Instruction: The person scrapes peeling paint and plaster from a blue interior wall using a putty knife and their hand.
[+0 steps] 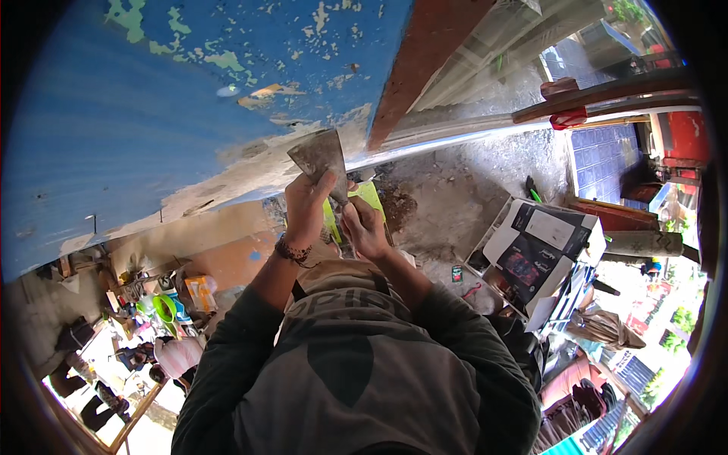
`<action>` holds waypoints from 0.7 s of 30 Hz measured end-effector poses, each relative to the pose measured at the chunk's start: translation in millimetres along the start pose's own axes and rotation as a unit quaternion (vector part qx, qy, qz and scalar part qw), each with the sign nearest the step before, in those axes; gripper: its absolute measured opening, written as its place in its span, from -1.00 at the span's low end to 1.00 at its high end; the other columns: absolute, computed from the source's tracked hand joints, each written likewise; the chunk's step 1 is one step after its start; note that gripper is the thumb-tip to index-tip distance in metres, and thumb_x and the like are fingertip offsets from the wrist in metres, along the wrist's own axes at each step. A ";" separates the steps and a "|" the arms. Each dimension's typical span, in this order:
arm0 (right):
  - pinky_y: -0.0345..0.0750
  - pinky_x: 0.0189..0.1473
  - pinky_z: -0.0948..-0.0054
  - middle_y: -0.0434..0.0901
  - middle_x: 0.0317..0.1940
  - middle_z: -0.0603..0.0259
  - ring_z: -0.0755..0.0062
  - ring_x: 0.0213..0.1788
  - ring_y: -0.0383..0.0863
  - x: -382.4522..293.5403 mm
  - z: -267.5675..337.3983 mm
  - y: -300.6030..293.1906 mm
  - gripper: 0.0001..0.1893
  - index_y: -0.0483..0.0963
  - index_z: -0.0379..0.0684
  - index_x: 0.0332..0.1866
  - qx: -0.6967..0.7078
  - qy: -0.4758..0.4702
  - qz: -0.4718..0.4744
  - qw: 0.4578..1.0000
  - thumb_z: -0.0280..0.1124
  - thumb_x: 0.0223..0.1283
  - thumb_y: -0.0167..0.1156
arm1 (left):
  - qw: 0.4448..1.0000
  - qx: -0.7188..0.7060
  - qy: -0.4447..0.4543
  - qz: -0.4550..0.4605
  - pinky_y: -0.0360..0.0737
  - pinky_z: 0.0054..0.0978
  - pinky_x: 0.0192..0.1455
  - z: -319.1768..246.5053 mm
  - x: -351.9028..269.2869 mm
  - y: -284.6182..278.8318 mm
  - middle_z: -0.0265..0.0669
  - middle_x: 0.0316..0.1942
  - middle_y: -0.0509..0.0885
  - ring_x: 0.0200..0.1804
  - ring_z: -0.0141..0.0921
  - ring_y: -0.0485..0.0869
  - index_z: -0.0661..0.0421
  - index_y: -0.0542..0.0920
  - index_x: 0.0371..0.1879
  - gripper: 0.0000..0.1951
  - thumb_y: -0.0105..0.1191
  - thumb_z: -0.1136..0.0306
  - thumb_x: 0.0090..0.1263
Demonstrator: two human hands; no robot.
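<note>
A broad metal putty knife (322, 154) stands in front of me, its wide blade up against or very near a wall (170, 114) with flaking blue paint. My left hand (307, 202) grips the blade's side, thumb on the metal. Lower down, my right hand (364, 224) is closed around the handle end, which its fingers mostly hide. Pale bare plaster (227, 182) shows along the wall near the blade, and green patches show through the blue higher up. Whether the blade's edge touches the wall, I cannot tell.
A reddish-brown painted strip (421, 57) borders the blue. At the right, a printed cardboard box (529, 250) lies over a container on the stained floor (449, 187). Wooden bars (614, 94) cross the upper right. Various household things, among them a green ring (165, 307), crowd the lower left.
</note>
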State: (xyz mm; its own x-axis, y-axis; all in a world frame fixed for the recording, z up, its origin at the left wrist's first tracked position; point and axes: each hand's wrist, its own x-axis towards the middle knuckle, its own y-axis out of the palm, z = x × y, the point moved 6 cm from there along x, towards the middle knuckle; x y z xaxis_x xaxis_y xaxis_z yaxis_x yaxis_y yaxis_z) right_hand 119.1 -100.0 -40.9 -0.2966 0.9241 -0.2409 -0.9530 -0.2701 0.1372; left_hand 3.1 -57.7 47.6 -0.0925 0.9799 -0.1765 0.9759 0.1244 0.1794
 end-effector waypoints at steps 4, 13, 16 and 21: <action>0.22 -0.62 0.62 0.31 -0.68 0.49 0.76 -0.66 0.24 7.6 10.3 26.5 -0.71 0.47 -0.25 -0.16 0.123 -0.006 -0.034 0.992 -0.20 0.42 0.02 | 0.988 0.129 0.027 -0.079 0.50 -0.60 -0.35 -3.2 2.6 -13.7 -0.36 -0.48 0.67 -0.39 -0.62 0.56 0.35 0.62 -0.29 -0.73 0.08 0.31 0.40; 0.43 -0.48 0.42 0.46 -0.62 0.08 0.55 -0.60 0.37 31.1 49.8 18.7 -0.71 0.53 -0.22 -0.02 -0.094 -0.144 -0.082 0.982 -0.26 0.29 0.18 | 0.989 0.059 0.090 -0.098 0.47 -0.65 -0.35 -14.7 8.2 -25.1 -0.39 -0.42 0.66 -0.37 -0.65 0.52 0.33 0.62 -0.30 -0.81 0.11 0.41 0.37; 0.43 -0.46 0.39 0.49 -0.60 0.02 0.38 -0.61 0.35 34.5 26.2 24.9 -0.74 0.55 -0.24 -0.12 -0.028 -0.116 -0.082 0.989 -0.24 0.28 0.18 | 0.988 0.104 0.081 -0.078 0.49 -0.65 -0.32 -10.6 11.4 -26.0 -0.37 -0.41 0.67 -0.36 -0.65 0.54 0.34 0.62 -0.28 -0.82 0.11 0.42 0.37; 0.41 -0.50 0.40 0.43 -0.64 0.02 0.56 -0.59 0.31 37.6 30.9 26.2 -0.75 0.55 -0.26 -0.19 -0.034 -0.106 -0.084 0.990 -0.25 0.26 0.20 | 0.978 0.139 0.129 -0.086 0.47 -0.66 -0.34 -26.3 9.2 -24.4 -0.37 -0.39 0.68 -0.38 -0.65 0.53 0.31 0.63 -0.26 -0.82 0.13 0.41 0.36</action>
State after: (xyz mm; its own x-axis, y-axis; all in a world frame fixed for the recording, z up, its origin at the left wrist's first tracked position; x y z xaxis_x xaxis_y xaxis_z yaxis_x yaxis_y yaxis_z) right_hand 84.9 -63.9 -16.7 -0.1207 0.9916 -0.0461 -0.9919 -0.1185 0.0466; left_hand -26.8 -47.7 67.1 -0.2711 0.9595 0.0761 0.9544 0.2782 -0.1082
